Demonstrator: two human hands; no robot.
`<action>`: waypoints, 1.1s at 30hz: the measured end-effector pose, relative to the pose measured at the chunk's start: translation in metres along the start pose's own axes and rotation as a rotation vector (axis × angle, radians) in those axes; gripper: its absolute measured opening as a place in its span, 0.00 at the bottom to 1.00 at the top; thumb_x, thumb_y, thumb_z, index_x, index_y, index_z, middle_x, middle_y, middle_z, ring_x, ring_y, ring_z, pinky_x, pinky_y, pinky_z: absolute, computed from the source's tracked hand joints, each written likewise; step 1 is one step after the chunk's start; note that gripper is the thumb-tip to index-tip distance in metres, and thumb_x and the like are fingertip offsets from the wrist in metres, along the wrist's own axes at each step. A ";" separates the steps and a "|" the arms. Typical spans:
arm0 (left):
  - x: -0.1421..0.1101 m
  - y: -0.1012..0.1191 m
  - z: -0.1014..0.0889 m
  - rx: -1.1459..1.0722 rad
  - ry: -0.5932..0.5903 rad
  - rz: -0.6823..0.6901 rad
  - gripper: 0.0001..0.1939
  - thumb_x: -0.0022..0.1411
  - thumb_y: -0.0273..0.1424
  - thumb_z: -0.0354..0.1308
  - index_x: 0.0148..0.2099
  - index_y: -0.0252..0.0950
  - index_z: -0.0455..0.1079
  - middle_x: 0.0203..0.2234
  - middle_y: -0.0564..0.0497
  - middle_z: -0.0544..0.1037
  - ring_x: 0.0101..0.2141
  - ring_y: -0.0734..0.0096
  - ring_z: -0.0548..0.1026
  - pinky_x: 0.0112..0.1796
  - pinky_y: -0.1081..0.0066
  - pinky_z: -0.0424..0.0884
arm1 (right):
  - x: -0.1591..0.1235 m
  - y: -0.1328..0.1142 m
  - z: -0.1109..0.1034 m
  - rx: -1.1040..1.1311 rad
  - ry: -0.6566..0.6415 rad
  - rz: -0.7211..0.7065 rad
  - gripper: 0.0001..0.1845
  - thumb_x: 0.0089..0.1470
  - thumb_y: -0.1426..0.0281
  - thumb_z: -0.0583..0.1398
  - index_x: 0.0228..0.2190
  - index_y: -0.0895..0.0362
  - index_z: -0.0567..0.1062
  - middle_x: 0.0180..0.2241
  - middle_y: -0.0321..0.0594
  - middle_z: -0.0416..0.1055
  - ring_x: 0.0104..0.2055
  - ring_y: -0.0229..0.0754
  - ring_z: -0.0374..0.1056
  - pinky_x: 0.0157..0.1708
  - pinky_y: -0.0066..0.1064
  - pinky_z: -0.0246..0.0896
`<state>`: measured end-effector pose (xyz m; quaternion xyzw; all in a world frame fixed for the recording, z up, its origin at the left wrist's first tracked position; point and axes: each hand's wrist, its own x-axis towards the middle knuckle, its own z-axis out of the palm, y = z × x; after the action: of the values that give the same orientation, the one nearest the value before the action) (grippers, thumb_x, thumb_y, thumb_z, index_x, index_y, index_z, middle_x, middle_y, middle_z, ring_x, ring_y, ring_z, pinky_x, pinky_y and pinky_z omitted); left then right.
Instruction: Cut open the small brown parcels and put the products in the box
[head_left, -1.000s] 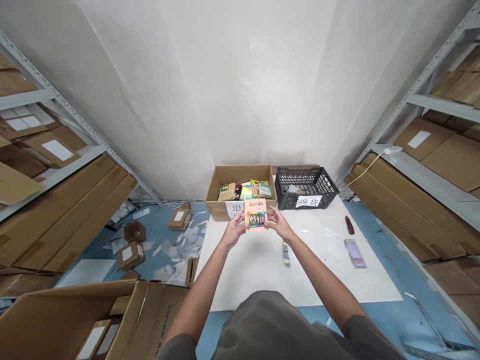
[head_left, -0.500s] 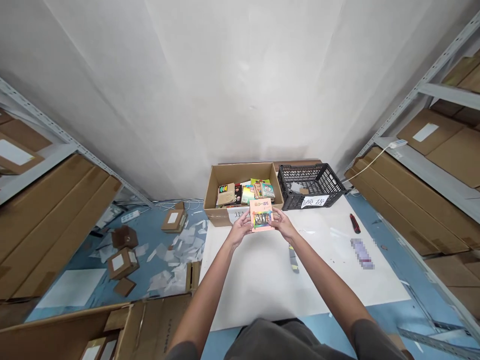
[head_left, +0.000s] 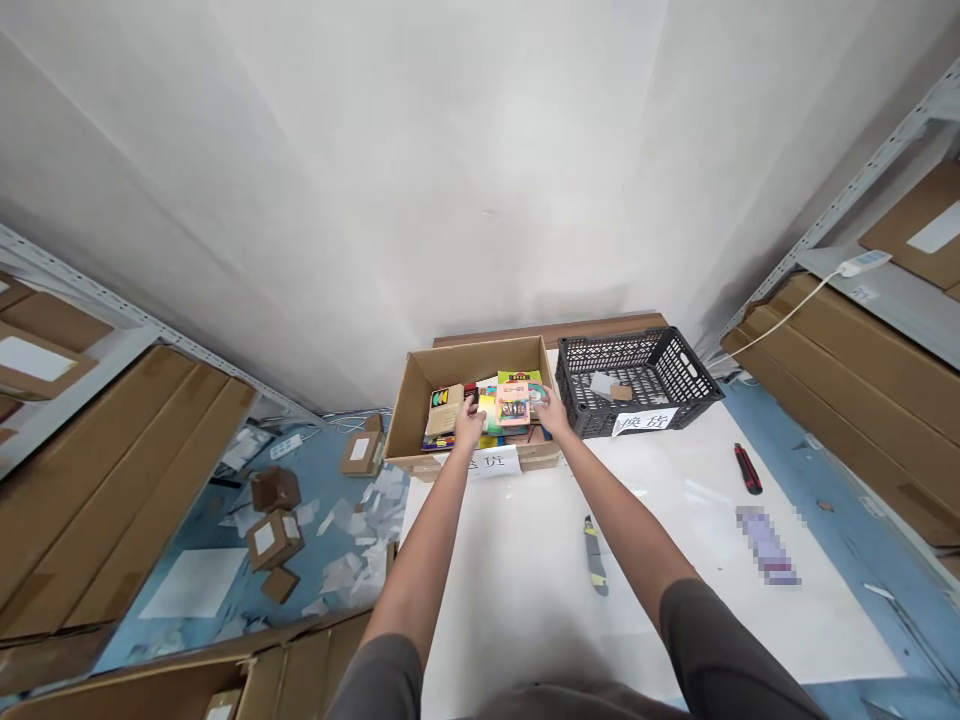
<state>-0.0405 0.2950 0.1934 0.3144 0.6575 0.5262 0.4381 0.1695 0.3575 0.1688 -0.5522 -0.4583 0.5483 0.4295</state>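
Note:
A small pink card pack [head_left: 514, 403] with a colourful picture is held between both my hands, inside the open cardboard box [head_left: 415, 400] at the table's far edge. My left hand [head_left: 470, 425] grips its left side and my right hand [head_left: 553, 411] its right side, fingers closed on it. The pack rests on or just above other colourful packs [head_left: 450, 408] piled in the box. A white paper label [head_left: 493, 462] hangs on the box's front wall.
A black plastic crate [head_left: 637, 375] with a white label stands right of the box. On the white table [head_left: 525, 560] lie a utility knife [head_left: 594, 555], a red and black cutter [head_left: 747, 468] and a blurred item. Shelves of cardboard cartons line both sides; small boxes litter the blue floor at left.
Both hands have carried the pink pack forward from above the table into the cardboard box. The camera has tipped forward and closer to the box.

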 end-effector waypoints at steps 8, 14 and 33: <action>-0.118 -0.096 -0.098 0.160 -0.094 0.135 0.34 0.57 0.48 0.68 0.62 0.41 0.71 0.51 0.42 0.80 0.42 0.62 0.79 0.49 0.59 0.75 | -0.099 0.062 -0.014 0.025 0.063 -0.252 0.26 0.56 0.60 0.61 0.55 0.54 0.73 0.51 0.49 0.74 0.53 0.49 0.72 0.52 0.42 0.71; -0.201 -0.169 -0.164 0.243 -0.048 -0.011 0.29 0.57 0.50 0.66 0.55 0.39 0.76 0.46 0.42 0.82 0.39 0.62 0.80 0.46 0.60 0.76 | -0.166 0.084 -0.004 -0.027 0.039 -0.225 0.25 0.56 0.58 0.62 0.54 0.52 0.74 0.54 0.49 0.73 0.55 0.51 0.70 0.51 0.45 0.72; -0.301 -0.332 -0.139 0.839 -0.771 0.081 0.23 0.61 0.31 0.59 0.59 0.41 0.74 0.67 0.37 0.64 0.70 0.38 0.50 0.63 0.42 0.52 | -0.411 0.283 -0.090 -0.647 0.224 0.259 0.32 0.45 0.63 0.61 0.54 0.51 0.75 0.53 0.44 0.72 0.43 0.48 0.74 0.46 0.42 0.72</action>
<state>-0.0252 -0.1091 -0.0453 0.6557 0.5902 0.0837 0.4634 0.2786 -0.1008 -0.0180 -0.7695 -0.4846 0.3608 0.2072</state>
